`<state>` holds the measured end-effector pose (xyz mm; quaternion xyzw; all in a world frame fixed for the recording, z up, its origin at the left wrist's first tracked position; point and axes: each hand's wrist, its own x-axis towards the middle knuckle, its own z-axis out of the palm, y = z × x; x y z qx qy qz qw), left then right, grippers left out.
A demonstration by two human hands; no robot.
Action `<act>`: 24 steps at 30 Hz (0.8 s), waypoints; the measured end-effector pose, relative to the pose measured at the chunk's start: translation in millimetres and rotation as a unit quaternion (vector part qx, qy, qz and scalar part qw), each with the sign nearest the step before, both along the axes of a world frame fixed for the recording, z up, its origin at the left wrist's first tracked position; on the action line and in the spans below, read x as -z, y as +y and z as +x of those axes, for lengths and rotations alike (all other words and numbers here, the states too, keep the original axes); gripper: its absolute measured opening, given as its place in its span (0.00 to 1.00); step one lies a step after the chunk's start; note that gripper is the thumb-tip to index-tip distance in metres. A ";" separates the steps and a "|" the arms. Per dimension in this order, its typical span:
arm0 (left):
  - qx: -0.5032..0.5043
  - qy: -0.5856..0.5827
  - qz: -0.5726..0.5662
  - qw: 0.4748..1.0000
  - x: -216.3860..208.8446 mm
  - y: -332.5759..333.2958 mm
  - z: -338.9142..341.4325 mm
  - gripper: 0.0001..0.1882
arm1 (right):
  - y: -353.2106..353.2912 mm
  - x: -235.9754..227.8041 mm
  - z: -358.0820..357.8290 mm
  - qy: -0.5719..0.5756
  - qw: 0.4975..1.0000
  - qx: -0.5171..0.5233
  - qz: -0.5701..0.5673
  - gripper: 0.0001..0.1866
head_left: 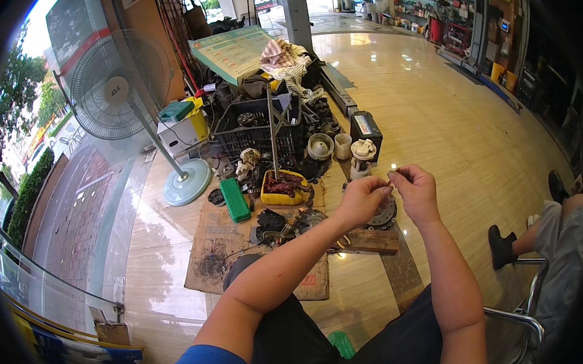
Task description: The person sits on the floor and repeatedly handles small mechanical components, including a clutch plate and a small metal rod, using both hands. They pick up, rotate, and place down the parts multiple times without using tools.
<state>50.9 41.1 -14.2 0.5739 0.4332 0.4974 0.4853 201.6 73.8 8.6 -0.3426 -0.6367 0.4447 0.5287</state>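
My left hand (363, 199) and my right hand (416, 191) are raised close together, thumb and fingertips pinched on each. Something tiny and dark seems to sit between the fingertips, too small to name. Below them lies a round dark metal disc (384, 218), partly hidden by my left hand, beside a wooden block (374, 241). Just beyond my left hand stands a white pump-like part (363, 150) with a round top. Black mechanical parts (272, 224) rest on the stained cardboard (219, 252), left of my forearm.
A yellow cut-open container (286, 197) holds dark reddish pieces, next to a green case (235, 199). Behind are a black crate (243, 141), a blower wheel (319, 147) and a battery (366, 136). A standing fan (116, 89) is at left. Another person's leg (550, 234) shows at right.
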 end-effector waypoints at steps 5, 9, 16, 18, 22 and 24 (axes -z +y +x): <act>-0.010 0.005 0.015 1.000 1.6 -0.5 -0.8 0.08 | -5.3 -7.1 -2.0 0.003 0.999 -0.006 -0.036 0.08; 0.018 -0.044 -0.001 0.999 2.1 -0.2 -0.7 0.09 | -5.8 -9.4 -0.8 0.039 0.994 -0.031 -0.100 0.08; 0.093 -0.127 -0.060 0.986 -1.0 -1.4 -3.2 0.08 | -3.1 -6.1 -0.5 0.036 0.998 -0.034 -0.049 0.06; 0.054 -0.102 -0.019 0.993 1.0 -0.9 1.0 0.09 | 0.2 -1.2 -0.2 0.015 0.999 -0.022 -0.020 0.06; 0.007 0.008 0.036 0.999 7.1 3.9 -1.8 0.09 | -1.5 -1.6 -2.0 0.005 0.999 -0.026 -0.019 0.06; 0.001 0.000 0.019 1.000 6.6 2.6 -0.5 0.09 | -4.5 -6.4 -1.2 0.005 0.999 -0.031 -0.044 0.06</act>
